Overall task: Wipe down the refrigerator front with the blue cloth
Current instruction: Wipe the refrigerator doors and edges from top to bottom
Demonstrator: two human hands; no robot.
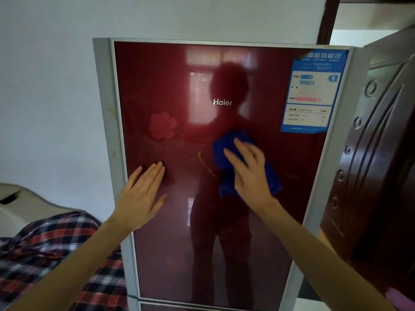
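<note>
A glossy dark red refrigerator door (170, 243) with a grey frame fills the middle of the head view. My right hand (249, 173) presses the blue cloth (226, 153) flat against the door, below the brand lettering. Its fingers are spread over the cloth, and blue fabric shows above and below the hand. My left hand (141, 196) rests flat and bare on the door near its left edge, fingers straight and close together. An orange streak (203, 161) marks the glass just left of the cloth.
A blue and white energy label (312, 93) sits at the door's upper right. A pink flower print (162, 125) is on the upper left. A dark brown studded door (377, 167) stands close on the right. Plaid fabric (51, 254) lies at the lower left.
</note>
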